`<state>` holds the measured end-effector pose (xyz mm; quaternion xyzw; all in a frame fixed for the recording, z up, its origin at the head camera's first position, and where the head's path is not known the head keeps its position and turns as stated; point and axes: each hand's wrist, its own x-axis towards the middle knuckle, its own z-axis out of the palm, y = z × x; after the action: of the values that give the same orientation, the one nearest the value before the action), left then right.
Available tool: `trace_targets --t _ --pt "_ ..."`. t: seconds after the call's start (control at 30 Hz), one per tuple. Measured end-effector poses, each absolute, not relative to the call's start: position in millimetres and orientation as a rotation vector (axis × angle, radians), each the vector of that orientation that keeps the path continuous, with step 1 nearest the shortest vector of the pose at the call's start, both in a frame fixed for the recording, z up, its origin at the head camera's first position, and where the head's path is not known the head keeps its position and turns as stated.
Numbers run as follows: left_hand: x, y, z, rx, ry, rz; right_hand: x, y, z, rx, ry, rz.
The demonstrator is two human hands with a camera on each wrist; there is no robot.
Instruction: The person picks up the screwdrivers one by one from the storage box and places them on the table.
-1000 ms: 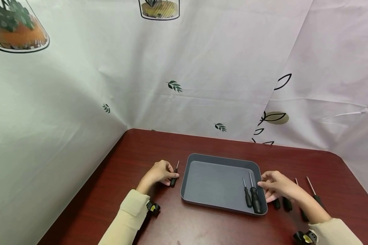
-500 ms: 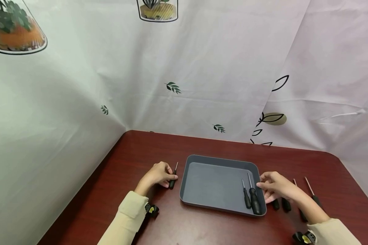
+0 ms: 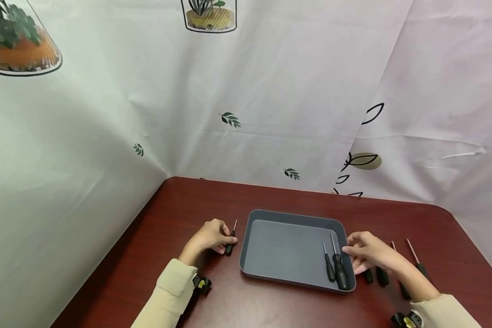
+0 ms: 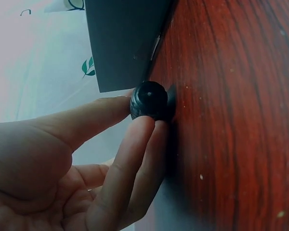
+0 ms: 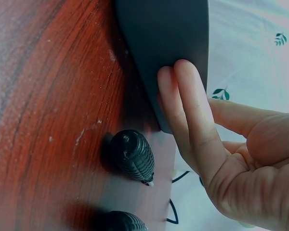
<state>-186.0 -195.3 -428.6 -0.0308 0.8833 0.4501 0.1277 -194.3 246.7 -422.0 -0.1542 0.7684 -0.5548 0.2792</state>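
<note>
My left hand (image 3: 211, 236) pinches a small black-handled screwdriver (image 3: 229, 249) between thumb and fingers, left of the grey tray (image 3: 287, 246). In the left wrist view the butt of that screwdriver's handle (image 4: 149, 98) faces the camera, close to the tabletop. My right hand (image 3: 369, 251) holds the tray's right side. Its thumb lies at the rim, and in the right wrist view two fingers (image 5: 190, 86) press the outer wall. Inside the tray, a smaller screwdriver (image 3: 330, 268) and a larger screwdriver (image 3: 340, 273) lie side by side at the right end, shafts pointing away.
Several more black-handled screwdrivers, such as one at the far right (image 3: 421, 269), lie on the red-brown table (image 3: 246, 305) right of the tray, partly hidden by my right arm. A pale patterned cloth (image 3: 262, 91) hangs behind the table and along its left side.
The head view has shifted slightly, so everything sits a little lower in it. Both hands keep the same holds on the screwdriver and the tray.
</note>
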Motion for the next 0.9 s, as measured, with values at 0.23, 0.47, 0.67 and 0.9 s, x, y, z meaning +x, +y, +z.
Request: trace_targets --t 0.23,0.47,0.67,0.9 --pt "-184.7 -195.4 -426.3 -0.089 2.571 1.296 -194.7 246.2 -421.3 -0.413 2.060 -1.490" --pt "-184.0 -193.7 -425.8 -0.100 2.568 1.302 -193.7 246.3 -422.0 -0.413 2.069 -1.492" --pt "-183.9 -192.5 -425.6 -0.127 2.569 1.308 -193.5 246.2 -421.4 -0.405 2.077 -1.487" --pt "-183.3 -192.7 -426.8 -0.140 2.560 1.320 -192.5 246.3 -421.8 -0.400 2.082 -1.483"
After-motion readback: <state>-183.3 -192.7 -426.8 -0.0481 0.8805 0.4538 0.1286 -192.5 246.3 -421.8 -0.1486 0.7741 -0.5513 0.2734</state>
